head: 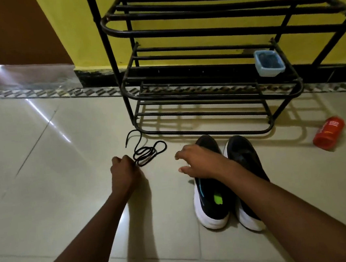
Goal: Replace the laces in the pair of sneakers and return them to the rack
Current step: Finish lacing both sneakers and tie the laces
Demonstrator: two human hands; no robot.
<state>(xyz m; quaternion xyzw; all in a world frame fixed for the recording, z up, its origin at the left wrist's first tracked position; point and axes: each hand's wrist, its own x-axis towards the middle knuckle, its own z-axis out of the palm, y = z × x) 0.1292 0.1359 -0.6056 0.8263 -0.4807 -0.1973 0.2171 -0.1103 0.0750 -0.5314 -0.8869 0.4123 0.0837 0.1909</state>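
Two black sneakers with white soles stand side by side on the tiled floor, toes toward the rack: the left sneaker (212, 205) and the right sneaker (243, 155). My right hand (200, 163) hovers over the left sneaker's front with loosely curved fingers; whether it touches the shoe is unclear. A black lace (148, 151) lies coiled on the floor to the left. My left hand (125, 170) has curled fingers at the lace's near end and seems to pinch it. The black metal shoe rack (206, 89) stands against the yellow wall just beyond the shoes.
A small blue plastic container (269, 63) sits on the rack's middle shelf at the right. An orange bottle (328, 132) lies on its side on the floor to the right. A brown door (10, 30) stands at the far left.
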